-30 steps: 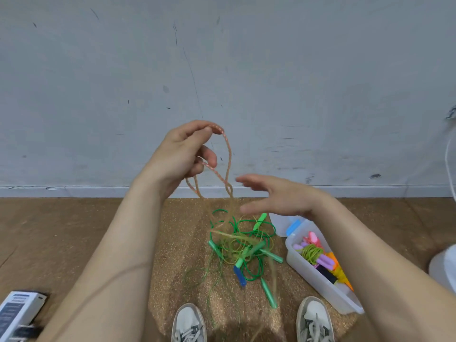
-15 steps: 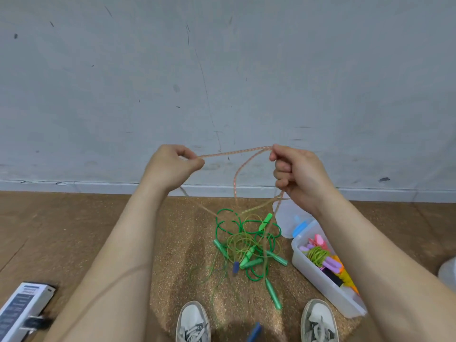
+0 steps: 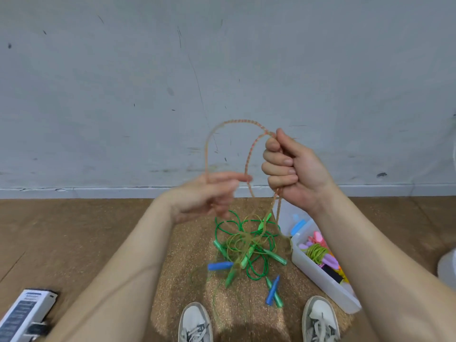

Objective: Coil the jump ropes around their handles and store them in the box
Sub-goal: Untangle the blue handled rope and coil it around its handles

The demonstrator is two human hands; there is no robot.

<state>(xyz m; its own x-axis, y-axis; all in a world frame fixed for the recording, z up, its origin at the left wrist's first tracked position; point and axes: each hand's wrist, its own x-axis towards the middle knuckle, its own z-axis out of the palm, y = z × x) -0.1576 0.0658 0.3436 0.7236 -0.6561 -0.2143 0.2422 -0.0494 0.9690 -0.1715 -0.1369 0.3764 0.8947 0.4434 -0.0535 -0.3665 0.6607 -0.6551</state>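
An orange beaded jump rope (image 3: 232, 123) arches between my two hands in front of the wall. My right hand (image 3: 288, 169) grips it in a fist, and two strands hang from that fist toward the floor. My left hand (image 3: 209, 196), blurred by motion, holds the other end of the arch with its lower fingers curled and its index finger pointing right. On the floor below is a tangle of green jump ropes (image 3: 246, 245) with green handles, and two blue handles (image 3: 220, 265) (image 3: 272, 291) lie in and beside it. The clear plastic box (image 3: 318, 275) at the right holds several coiled ropes.
My two white shoes (image 3: 195, 322) (image 3: 320, 319) stand at the bottom edge on a cork mat (image 3: 172, 255). A white and blue carton (image 3: 27, 312) lies at the lower left. A grey wall with a baseboard is close ahead. Part of a white object shows at the right edge.
My left hand has moved right and down toward the right hand, turning the taut stretch of orange rope into a tall loop. The blue handles have shifted on the floor.
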